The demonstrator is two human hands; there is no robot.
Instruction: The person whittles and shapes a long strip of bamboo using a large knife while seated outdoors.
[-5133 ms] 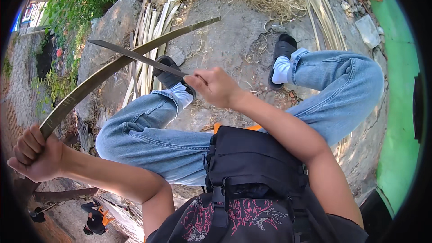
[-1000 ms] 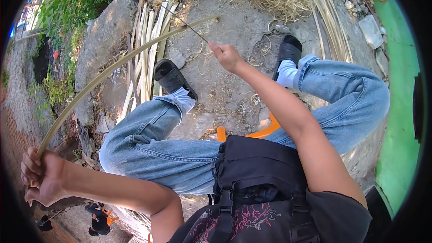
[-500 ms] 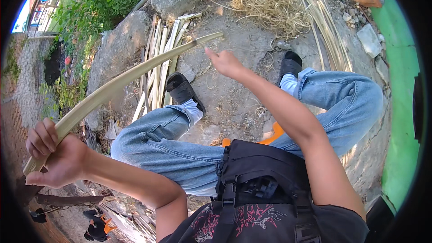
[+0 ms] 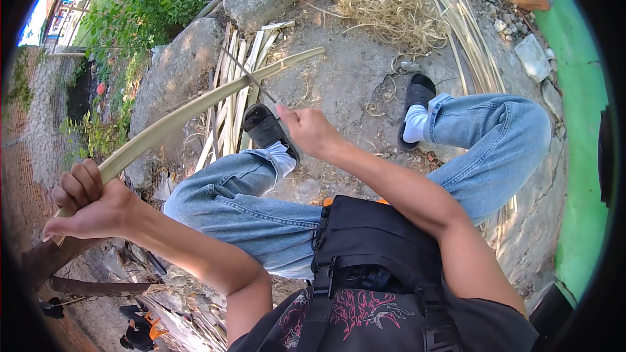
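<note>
A long, pale split-bamboo strip (image 4: 189, 112) slants from lower left up to the middle of the head view. My left hand (image 4: 91, 201) is closed around its near end, thumb pointing outward. My right hand (image 4: 309, 132) is closed on a thin dark knife (image 4: 262, 89); its handle is hidden in the fist. The narrow blade crosses the strip a little short of its far end and seems to touch it, the tip reaching past it to the upper left.
Cut pale strips (image 4: 236, 104) lie by my left sandal (image 4: 264, 127). Beyond my right sandal (image 4: 417, 101) are a heap of curly shavings (image 4: 391, 13) and another strip bundle (image 4: 479, 49). A green wall (image 4: 582, 124) bounds the right; rocks (image 4: 173, 68) and plants stand left.
My right hand has moved left and nearer to me, bringing the knife's blade plainly into view across the strip. My left hand has shifted slightly right and up with the strip.
</note>
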